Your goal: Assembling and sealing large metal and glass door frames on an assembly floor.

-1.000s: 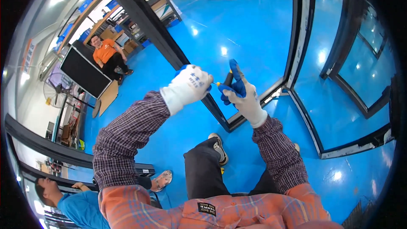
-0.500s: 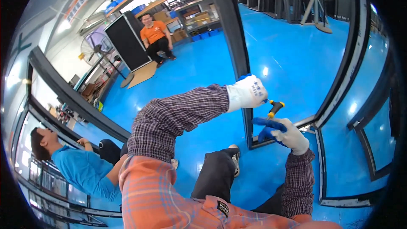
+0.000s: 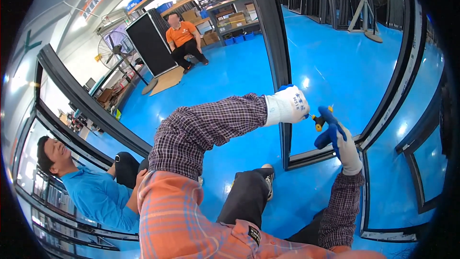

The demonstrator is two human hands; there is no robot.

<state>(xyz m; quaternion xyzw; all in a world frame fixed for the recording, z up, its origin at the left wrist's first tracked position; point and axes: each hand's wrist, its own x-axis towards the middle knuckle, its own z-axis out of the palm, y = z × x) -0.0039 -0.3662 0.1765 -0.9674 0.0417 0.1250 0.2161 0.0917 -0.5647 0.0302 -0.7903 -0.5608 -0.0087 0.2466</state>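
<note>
My left hand (image 3: 289,104), in a white glove with blue coating, is closed around an upright dark metal frame post (image 3: 272,43). Beside its fingertips a T-handle driver (image 3: 318,123) with a black and yellow handle sticks out from the post side; its tip is hidden by the glove. My right hand (image 3: 341,143), gloved alike, is at the right of that driver. Its fingers are spread, with the forefinger stretched up against the handle and the thumb lower down.
Large dark frames (image 3: 366,146) stand around me on the blue floor. A person in blue (image 3: 98,194) sits at the left, close to my left arm. Farther back, a person in orange (image 3: 183,35) sits beside a black panel (image 3: 152,45), with shelves behind and a fan (image 3: 115,50) nearby.
My right hand has swung up from below the driver to its right side, fingers now pointing upward. The driver's handle has turned. The left hand keeps its place on the post.
</note>
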